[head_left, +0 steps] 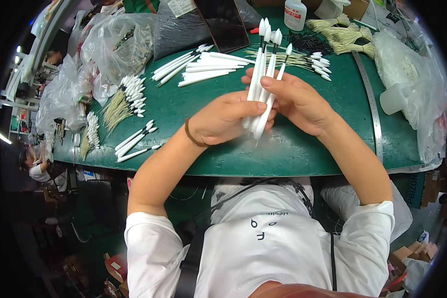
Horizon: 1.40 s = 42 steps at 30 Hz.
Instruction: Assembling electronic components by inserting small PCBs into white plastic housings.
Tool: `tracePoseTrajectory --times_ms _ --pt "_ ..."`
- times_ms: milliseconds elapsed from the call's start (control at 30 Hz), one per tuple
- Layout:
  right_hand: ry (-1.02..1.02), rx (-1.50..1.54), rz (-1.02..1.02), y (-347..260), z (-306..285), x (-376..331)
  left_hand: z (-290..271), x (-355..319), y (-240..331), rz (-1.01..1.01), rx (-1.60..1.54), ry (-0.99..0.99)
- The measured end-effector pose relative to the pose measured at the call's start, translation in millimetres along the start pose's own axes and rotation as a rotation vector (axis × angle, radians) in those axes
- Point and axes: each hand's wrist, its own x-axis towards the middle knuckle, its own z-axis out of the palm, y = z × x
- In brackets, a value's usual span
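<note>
Between my two hands stands a bundle of several white taper candles [257, 85], near upright, with black necks and white flame-shaped tips at the top. My left hand [224, 117] is closed round their lower part, its thumb lying across them. My right hand [303, 103] grips the same bundle from the right, with its thumb on the nearest candle. Fingers behind the bundle are partly hidden. Beyond my left hand lie loose white candle tubes [208, 68] without tips. Finished-looking candles with tips [132, 141] lie at the table's near left.
Bunches of flame tips on pale wires [132, 94] lie on the green table [303, 156] at left. More wire bundles [342, 36], a white bottle [295, 15] and a dark phone-like slab [222, 25] are at the back. A metal ruler [370, 99] and plastic bags [407, 74] lie right.
</note>
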Motion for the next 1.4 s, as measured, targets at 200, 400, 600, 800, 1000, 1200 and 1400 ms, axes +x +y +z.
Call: tracePoseTrajectory --times_ms 200,400,600,800,1000,1200,1400 --pt "0.075 -0.017 0.109 5 1 10 -7 7 -10 0.015 -0.082 0.012" --pt "0.200 -0.001 0.123 10 4 12 -5 7 -12 0.000 -0.094 0.049" --pt "0.218 0.069 0.166 10 4 11 1 6 -12 0.042 -0.097 0.062" --pt "0.229 0.015 0.186 13 5 13 6 3 -10 0.027 -0.121 0.130" --pt "0.252 0.012 0.166 11 12 12 6 1 -14 0.065 -0.189 0.149" --pt "0.225 0.010 0.151 11 16 10 3 0 -16 0.093 -0.198 0.111" --pt "0.197 -0.062 0.131 17 11 9 5 0 -17 0.070 -0.129 0.118"
